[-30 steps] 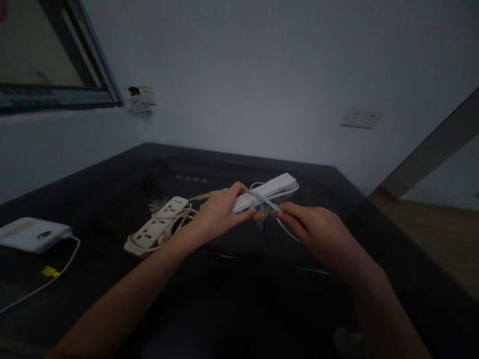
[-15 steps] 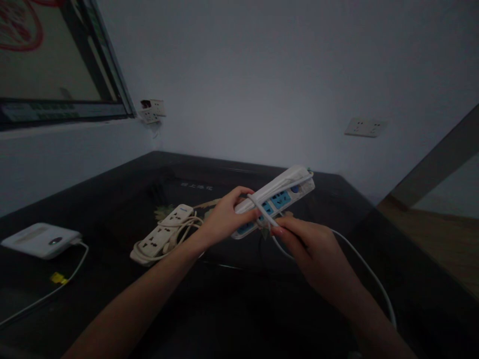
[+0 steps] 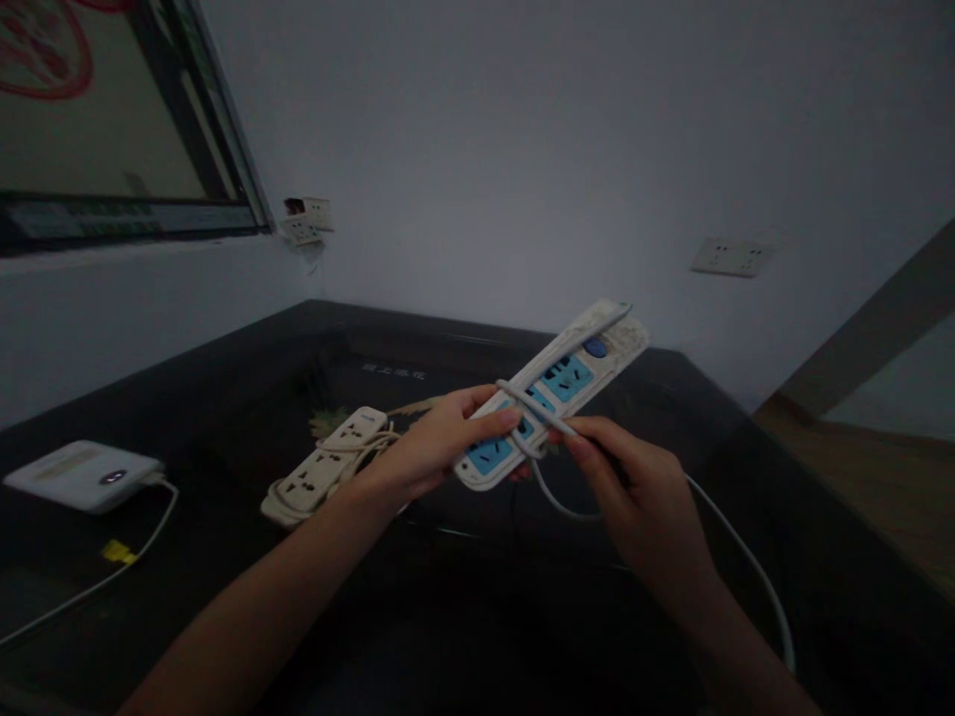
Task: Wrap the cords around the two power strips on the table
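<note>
A white power strip (image 3: 571,373) with blue sockets and a dark blue switch is held tilted above the table, its far end raised to the right. My left hand (image 3: 448,438) grips its near part, thumb on the socket face and fingers beneath. Its white cord (image 3: 538,408) crosses the strip's middle and also runs along its upper edge. My right hand (image 3: 634,477) pinches this cord just right of the strip. More of the cord loops below and trails off to the lower right. Left of my left hand lies another white power strip (image 3: 328,462), its cord wound around it.
The black glossy table (image 3: 448,597) reaches to the wall. A white box-shaped device (image 3: 82,475) with a small round display stands at the left, its cable bearing a yellow tag (image 3: 117,552). Wall sockets (image 3: 729,258) are at the right, others (image 3: 305,221) near the window.
The power strip in my left hand has been lifted and rolled, so its blue sockets now face me. My right hand keeps its pinch on the cord and has shifted slightly right. The view has shifted slightly.
</note>
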Tool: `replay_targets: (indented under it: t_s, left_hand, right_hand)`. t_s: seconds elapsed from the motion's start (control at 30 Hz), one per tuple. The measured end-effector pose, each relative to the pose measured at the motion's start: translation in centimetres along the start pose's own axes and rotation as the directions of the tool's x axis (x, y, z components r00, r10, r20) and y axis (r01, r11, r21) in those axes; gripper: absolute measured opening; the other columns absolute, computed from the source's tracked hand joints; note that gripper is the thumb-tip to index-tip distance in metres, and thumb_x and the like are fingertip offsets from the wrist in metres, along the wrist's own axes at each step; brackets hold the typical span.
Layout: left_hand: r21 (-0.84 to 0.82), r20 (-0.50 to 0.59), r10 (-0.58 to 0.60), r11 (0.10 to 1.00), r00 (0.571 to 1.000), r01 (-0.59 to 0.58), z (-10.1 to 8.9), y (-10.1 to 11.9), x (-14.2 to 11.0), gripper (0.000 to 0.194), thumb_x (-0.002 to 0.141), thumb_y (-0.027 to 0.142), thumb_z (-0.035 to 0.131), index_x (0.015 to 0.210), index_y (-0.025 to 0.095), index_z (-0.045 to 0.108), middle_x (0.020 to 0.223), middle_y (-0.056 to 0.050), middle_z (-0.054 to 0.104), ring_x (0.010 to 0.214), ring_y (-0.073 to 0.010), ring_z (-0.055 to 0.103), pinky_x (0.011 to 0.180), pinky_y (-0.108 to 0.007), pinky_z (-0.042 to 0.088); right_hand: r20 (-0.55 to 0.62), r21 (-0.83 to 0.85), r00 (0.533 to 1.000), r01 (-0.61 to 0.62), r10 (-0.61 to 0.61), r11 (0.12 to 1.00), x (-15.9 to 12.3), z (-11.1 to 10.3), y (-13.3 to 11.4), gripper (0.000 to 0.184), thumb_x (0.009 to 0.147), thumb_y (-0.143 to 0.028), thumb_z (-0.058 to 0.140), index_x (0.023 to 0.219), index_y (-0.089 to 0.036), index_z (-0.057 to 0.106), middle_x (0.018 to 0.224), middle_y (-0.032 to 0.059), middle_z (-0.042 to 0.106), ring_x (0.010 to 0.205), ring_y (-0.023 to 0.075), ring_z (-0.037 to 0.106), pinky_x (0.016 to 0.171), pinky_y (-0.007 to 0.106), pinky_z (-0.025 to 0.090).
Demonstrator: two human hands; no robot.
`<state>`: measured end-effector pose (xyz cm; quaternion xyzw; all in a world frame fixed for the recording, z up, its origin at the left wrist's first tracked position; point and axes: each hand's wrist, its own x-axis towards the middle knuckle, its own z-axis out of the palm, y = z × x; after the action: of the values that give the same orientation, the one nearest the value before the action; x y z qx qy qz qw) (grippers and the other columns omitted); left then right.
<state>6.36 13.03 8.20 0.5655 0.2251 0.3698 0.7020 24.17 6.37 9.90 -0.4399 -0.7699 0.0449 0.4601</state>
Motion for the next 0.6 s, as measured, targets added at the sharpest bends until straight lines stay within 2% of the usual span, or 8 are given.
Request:
replay_targets:
  t_s: [0.17,0.3,0.47,0.6]
  left_hand:
    - [-0.064,-0.009,0.029,0.998,1.000,-0.029,0.3,-0.2,0.1,0.047,0.076,0.038,0.067,0.114,0.012,0.058,0.088,-0.011,0.070,0.060,-0.0160,0.066,0.056,-0.027,0.055]
    - [-0.107,-0.026,0.035,0.994,0.999,-0.038,0.5,-0.4,0.2,0.047,0.073,0.038,0.070,0.109,0.010,0.060,0.088,-0.011,0.070,0.059,-0.0152,0.065,0.056,-0.027,0.055]
    - [-0.134,-0.037,-0.022,0.991,0.999,0.016,0.4,-0.6,0.3,0.045,0.071,0.039,0.072,0.103,0.009,0.062,0.083,-0.011,0.069,0.059,-0.0142,0.064,0.056,-0.027,0.054]
    - [-0.105,-0.019,-0.062,0.993,0.998,0.060,0.6,-0.6,0.3,0.041,0.074,0.038,0.069,0.102,0.008,0.063,0.079,-0.011,0.069,0.058,-0.0142,0.063,0.056,-0.026,0.052]
  right_hand:
    - [-0.030,-0.116,0.996,0.078,-0.082,0.990,-0.3,0.5,0.1,0.018,0.089,-0.014,0.047,0.091,-0.014,0.065,0.082,0.0038,0.071,0.070,0.0132,0.066,0.060,0.023,0.049]
    - [-0.038,-0.194,0.990,0.126,-0.136,0.973,-0.5,0.9,0.5,0.019,0.090,-0.015,0.045,0.094,-0.013,0.064,0.084,0.0055,0.072,0.073,0.0146,0.067,0.062,0.025,0.049]
    - [-0.008,-0.299,0.987,0.154,-0.163,0.942,-0.6,1.0,1.1,0.019,0.088,-0.030,0.055,0.094,-0.016,0.064,0.082,0.0048,0.072,0.067,0.0161,0.066,0.054,0.026,0.047]
    - [0.009,-0.305,0.988,0.149,-0.153,0.941,-0.6,0.9,1.5,0.018,0.088,-0.031,0.055,0.092,-0.016,0.066,0.080,0.0043,0.073,0.065,0.0154,0.066,0.054,0.026,0.047]
